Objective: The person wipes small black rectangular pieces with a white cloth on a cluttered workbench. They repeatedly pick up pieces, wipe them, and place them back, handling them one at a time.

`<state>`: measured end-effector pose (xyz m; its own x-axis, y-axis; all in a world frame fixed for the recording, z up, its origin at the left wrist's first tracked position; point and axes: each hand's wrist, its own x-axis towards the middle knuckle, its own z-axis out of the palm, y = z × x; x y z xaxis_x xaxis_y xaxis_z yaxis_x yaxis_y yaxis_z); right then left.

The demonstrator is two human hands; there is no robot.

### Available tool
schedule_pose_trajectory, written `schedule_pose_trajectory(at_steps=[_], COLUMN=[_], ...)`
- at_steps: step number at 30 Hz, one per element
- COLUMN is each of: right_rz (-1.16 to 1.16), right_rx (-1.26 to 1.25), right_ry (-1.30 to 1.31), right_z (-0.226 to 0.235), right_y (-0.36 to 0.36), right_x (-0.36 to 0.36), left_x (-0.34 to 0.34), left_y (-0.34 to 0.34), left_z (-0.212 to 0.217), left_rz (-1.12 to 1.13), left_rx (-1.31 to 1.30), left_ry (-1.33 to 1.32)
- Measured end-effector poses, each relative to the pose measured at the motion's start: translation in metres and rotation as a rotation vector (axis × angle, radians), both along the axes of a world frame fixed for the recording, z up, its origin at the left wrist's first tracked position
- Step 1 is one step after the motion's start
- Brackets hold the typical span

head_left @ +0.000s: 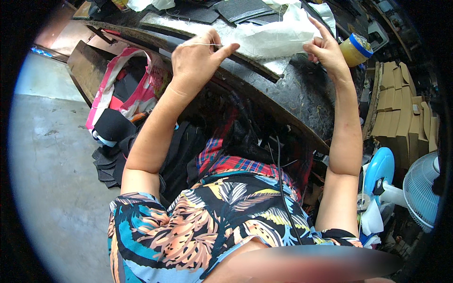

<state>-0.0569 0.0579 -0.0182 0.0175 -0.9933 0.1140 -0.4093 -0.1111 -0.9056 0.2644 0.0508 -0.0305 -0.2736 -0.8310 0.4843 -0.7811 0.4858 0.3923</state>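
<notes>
My left hand (196, 55) is raised over the near edge of the worktable, its fingers curled and its thumb pointing right. A thin white thread (202, 45) runs across those fingers. To its right, a crumpled, thin white sheet (276, 40) lies over a pale padded board (184, 26). My right hand (327, 51) is at the sheet's right end, with the index finger stretched upward and the thumb and other fingers bent together at the sheet's edge. The exact grip there is partly hidden.
Dark fabric pieces (243, 9) lie at the back of the dark worktable (302, 94). A yellowish jar with a blue rim (356, 49) stands beside my right wrist. A pink-and-white bag (106, 101) hangs at left. Cardboard (391, 108) and a fan (422, 188) are at right.
</notes>
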Motion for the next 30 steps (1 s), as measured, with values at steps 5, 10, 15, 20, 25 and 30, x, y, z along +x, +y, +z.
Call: schedule_pose_trajectory(at_steps=[5,10,15,20,25,30], right_rz=[0.102,0.212,0.327,0.492,0.346,0.284], right_rx=[-0.061,-0.178,-0.169,-0.177,-0.209,-0.414], right_ry=[-0.215,-0.478,-0.719,-0.664,-0.486,0.407], right_z=[0.0,0.013,0.039,0.053,0.058,0.034], right_y=[-0.001,0.001,0.018,0.026,-0.009,-0.073], right_x=[-0.002,-0.001,0.018,0.036,0.025,0.047], left_x=[-0.017,-0.028,-0.045,-0.072,-0.052,-0.032], left_y=[-0.005,-0.005,-0.019,-0.011,-0.003,0.016], left_z=[0.017,0.02,0.017,0.018,0.035,0.04], left_rz=[-0.295,-0.382,-0.558,-0.967,-0.846,-0.825], left_rx=[-0.629,-0.525,0.053,0.736,0.822,0.664], left_ry=[0.237,0.281,0.577,0.916,0.813,0.677])
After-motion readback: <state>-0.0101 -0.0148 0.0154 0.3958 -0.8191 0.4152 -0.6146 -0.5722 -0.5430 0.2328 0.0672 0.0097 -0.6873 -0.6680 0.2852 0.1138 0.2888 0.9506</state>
